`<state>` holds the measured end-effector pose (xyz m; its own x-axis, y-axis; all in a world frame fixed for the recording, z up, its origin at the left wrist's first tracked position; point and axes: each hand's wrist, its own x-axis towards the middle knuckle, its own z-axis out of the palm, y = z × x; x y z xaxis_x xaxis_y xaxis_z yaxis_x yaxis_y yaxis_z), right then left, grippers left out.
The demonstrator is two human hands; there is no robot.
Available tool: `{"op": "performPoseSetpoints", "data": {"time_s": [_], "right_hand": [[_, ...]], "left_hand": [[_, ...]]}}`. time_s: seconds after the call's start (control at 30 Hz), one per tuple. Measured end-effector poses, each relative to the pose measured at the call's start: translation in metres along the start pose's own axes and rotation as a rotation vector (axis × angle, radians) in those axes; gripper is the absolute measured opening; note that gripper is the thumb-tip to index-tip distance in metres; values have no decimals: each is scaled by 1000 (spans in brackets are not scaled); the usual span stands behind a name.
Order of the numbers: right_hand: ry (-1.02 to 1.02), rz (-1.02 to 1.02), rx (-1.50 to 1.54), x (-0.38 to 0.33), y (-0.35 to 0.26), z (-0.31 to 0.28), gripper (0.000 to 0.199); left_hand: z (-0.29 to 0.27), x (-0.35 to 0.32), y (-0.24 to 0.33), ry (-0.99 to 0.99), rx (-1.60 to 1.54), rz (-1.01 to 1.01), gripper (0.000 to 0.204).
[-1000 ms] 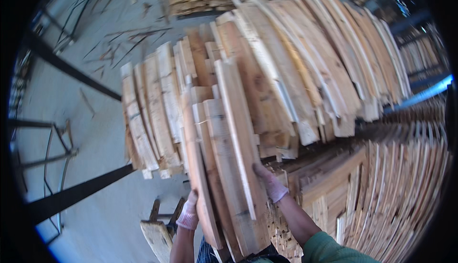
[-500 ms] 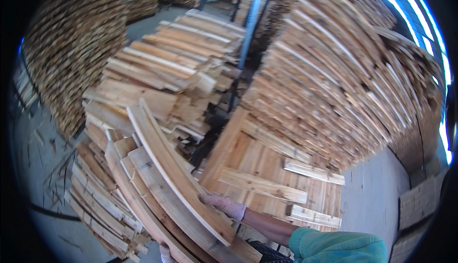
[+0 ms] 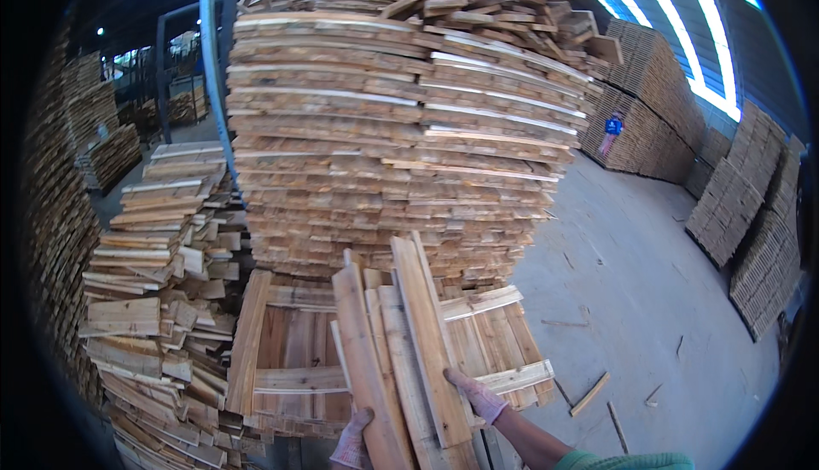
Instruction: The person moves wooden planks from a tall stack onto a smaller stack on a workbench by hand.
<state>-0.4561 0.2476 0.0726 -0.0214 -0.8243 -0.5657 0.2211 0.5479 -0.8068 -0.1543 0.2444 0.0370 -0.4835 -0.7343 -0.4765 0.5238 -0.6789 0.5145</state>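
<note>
Several long wooden boards lie side by side in a bundle between my two gloved hands, their far ends pointing away from me. My left hand grips the bundle's left edge low down, with the thumb showing on top. On the other side, my right hand is closed round the right edge, next to the topmost board. Beneath and beyond the bundle is a low wooden platform of planks with cross slats, partly hidden by the boards. The near ends of the boards run out of the picture.
A tall stack of boards rises behind the platform. To the left lies an untidy heap of boards, beside a blue post. Wood scraps litter the grey floor at right. Pallets and a distant person stand farther off.
My view has swung to the right and up, from the heap toward the tall stack. The bundle in my hands has moved from beside the heap to over the platform.
</note>
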Motion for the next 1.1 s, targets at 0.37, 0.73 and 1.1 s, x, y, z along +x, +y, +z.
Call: {"op": "performPoseSetpoints", "data": {"time_s": [0.37, 0.73, 1.1], "right_hand": [[527, 24, -946, 74, -9, -132, 99], [301, -300, -287, 85, -15, -170, 97], [307, -274, -111, 5, -12, 25, 90]], "left_hand": [[112, 243, -94, 57, 355, 91, 115], [52, 206, 30, 307, 682, 54, 127], [-69, 187, 134, 747, 1472, -154, 126]]}}
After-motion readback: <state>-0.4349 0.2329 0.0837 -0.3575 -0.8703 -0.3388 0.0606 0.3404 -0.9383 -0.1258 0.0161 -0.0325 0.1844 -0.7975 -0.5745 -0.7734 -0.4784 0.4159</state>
